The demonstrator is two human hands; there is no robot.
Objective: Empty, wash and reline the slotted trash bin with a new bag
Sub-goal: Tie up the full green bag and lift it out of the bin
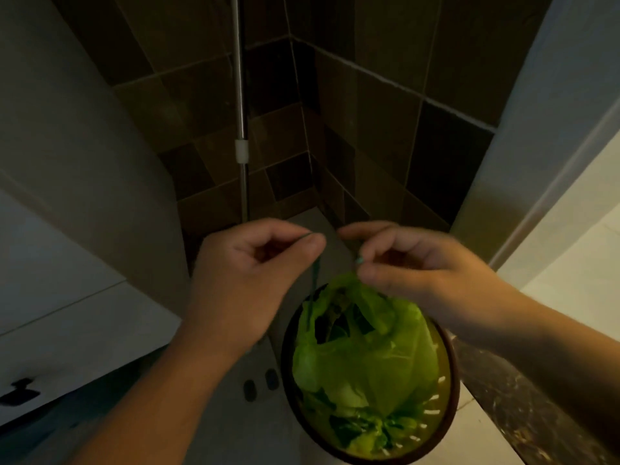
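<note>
Both hands pinch the green bag's drawstring ends: left hand (248, 273), right hand (412, 263). The bag (362, 347) hangs just below the pinches, inside the slotted bin (451, 374). Pull evenly outward so it cinches tight.

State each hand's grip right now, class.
Left hand: closed, pinching a thin green bag drawstring.
Right hand: closed, pinching the green trash bag's other drawstring end.

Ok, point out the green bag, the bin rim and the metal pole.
green bag (365, 357), head view, crumpled middle.
bin rim (451, 357), head view, right edge.
metal pole (240, 95), head view, upper shaft.
</note>
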